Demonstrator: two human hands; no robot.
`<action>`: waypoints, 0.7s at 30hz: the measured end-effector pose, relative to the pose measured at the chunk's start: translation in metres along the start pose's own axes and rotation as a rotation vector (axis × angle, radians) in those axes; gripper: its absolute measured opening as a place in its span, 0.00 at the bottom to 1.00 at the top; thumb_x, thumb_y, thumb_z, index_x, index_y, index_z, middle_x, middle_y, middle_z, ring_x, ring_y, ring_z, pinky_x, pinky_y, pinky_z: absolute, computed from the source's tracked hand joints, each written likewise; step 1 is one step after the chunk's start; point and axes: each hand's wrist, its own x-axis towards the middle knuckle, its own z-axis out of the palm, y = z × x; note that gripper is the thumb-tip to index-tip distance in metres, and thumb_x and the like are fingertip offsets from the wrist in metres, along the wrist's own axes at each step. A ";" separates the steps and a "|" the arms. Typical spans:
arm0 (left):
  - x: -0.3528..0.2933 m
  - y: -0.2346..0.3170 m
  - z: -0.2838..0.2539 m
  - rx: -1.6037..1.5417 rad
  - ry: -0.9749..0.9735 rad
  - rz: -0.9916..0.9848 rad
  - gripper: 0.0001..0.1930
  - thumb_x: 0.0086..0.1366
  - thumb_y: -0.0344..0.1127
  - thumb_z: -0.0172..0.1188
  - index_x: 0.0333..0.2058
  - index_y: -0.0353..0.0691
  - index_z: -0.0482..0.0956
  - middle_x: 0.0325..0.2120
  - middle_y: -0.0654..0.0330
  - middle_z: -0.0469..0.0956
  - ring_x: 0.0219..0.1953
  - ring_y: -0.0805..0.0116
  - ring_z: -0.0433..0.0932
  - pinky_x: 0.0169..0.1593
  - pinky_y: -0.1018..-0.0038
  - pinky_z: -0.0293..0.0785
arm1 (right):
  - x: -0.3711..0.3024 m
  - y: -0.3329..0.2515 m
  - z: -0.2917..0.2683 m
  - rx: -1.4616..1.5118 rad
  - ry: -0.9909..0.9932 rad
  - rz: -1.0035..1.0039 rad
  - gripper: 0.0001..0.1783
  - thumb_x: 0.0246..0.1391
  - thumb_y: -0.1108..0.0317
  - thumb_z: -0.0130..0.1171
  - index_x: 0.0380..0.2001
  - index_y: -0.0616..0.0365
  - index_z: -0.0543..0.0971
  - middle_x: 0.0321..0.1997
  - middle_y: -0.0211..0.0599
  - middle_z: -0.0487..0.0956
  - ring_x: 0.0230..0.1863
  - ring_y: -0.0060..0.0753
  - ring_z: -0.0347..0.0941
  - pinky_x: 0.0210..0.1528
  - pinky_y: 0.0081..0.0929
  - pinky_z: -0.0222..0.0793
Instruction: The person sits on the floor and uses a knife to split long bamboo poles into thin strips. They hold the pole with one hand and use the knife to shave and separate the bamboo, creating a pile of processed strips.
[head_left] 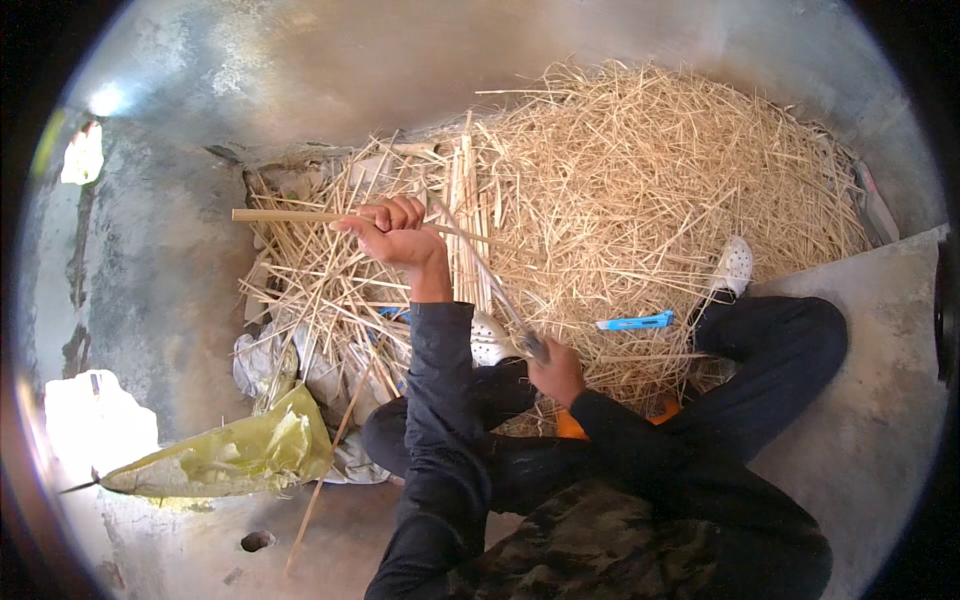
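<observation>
My left hand (395, 235) is closed round a pale, bamboo-like strip (285, 215), which sticks out to the left and tapers off to the right past the wrist. My right hand (557, 374) grips the grey handle of a long, thin-bladed knife (492, 282). The blade slants up and left, its upper end close beside my left hand; whether it touches the strip I cannot tell. Beneath both hands lie loose strips (310, 255) on the left and a heap of straw-like shavings (640, 170) on the right.
A blue box cutter (637, 322) lies on the shavings between my white clogs (736, 262). Something orange (570, 425) shows under my legs. Left are a yellow-green plastic sack (240, 450) and crumpled pale sheeting (265, 362). A concrete wall (330, 75) rises behind the heap.
</observation>
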 end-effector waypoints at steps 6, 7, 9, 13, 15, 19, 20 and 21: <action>0.002 -0.001 0.002 -0.005 0.024 0.000 0.30 0.64 0.68 0.38 0.16 0.50 0.50 0.08 0.70 0.46 0.10 0.78 0.43 0.14 0.79 0.40 | -0.008 0.041 -0.014 0.072 -0.105 0.066 0.21 0.42 0.69 0.54 0.43 0.64 0.72 0.24 0.54 0.74 0.27 0.56 0.73 0.30 0.44 0.68; -0.002 -0.003 0.006 0.001 0.012 -0.003 0.30 0.64 0.68 0.38 0.16 0.50 0.50 0.08 0.71 0.45 0.10 0.78 0.43 0.14 0.79 0.41 | -0.001 0.020 -0.013 0.118 -0.004 -0.110 0.14 0.42 0.71 0.54 0.33 0.68 0.74 0.20 0.52 0.73 0.22 0.55 0.71 0.27 0.42 0.67; -0.003 -0.006 0.008 0.019 -0.010 0.006 0.30 0.64 0.68 0.37 0.16 0.49 0.51 0.08 0.71 0.45 0.11 0.78 0.44 0.14 0.79 0.41 | 0.008 -0.045 -0.024 0.082 -0.078 -0.044 0.18 0.41 0.69 0.56 0.38 0.66 0.73 0.28 0.57 0.75 0.30 0.60 0.73 0.33 0.47 0.69; -0.003 -0.003 0.009 -0.054 0.005 -0.017 0.30 0.65 0.67 0.39 0.16 0.49 0.51 0.08 0.70 0.45 0.11 0.78 0.44 0.15 0.79 0.42 | 0.020 -0.045 -0.006 0.178 0.010 -0.066 0.15 0.42 0.68 0.57 0.33 0.68 0.74 0.20 0.52 0.74 0.24 0.53 0.72 0.30 0.41 0.68; 0.002 -0.005 0.003 -0.002 -0.009 -0.014 0.30 0.65 0.67 0.39 0.16 0.49 0.51 0.08 0.70 0.45 0.11 0.78 0.44 0.15 0.79 0.42 | 0.011 0.042 0.011 0.121 -0.080 0.093 0.15 0.42 0.67 0.57 0.33 0.67 0.74 0.21 0.53 0.74 0.24 0.52 0.72 0.31 0.41 0.68; 0.000 0.000 0.000 0.059 0.084 0.015 0.30 0.65 0.67 0.39 0.15 0.50 0.50 0.08 0.71 0.44 0.10 0.78 0.42 0.14 0.78 0.39 | 0.006 0.069 0.007 0.018 -0.137 0.372 0.15 0.43 0.67 0.56 0.34 0.66 0.75 0.21 0.55 0.74 0.24 0.52 0.73 0.30 0.42 0.69; 0.001 0.001 -0.001 0.059 0.125 0.026 0.30 0.65 0.68 0.38 0.15 0.51 0.50 0.08 0.71 0.43 0.11 0.78 0.41 0.15 0.78 0.38 | 0.009 0.066 0.011 0.064 -0.091 0.268 0.15 0.43 0.67 0.56 0.34 0.66 0.75 0.21 0.55 0.74 0.25 0.52 0.74 0.30 0.43 0.69; 0.005 0.001 -0.009 0.049 0.078 -0.008 0.31 0.64 0.69 0.37 0.15 0.51 0.50 0.08 0.71 0.43 0.11 0.78 0.40 0.15 0.78 0.37 | 0.009 0.034 0.005 0.101 -0.068 0.168 0.15 0.43 0.67 0.56 0.35 0.66 0.76 0.22 0.56 0.74 0.25 0.53 0.74 0.30 0.43 0.69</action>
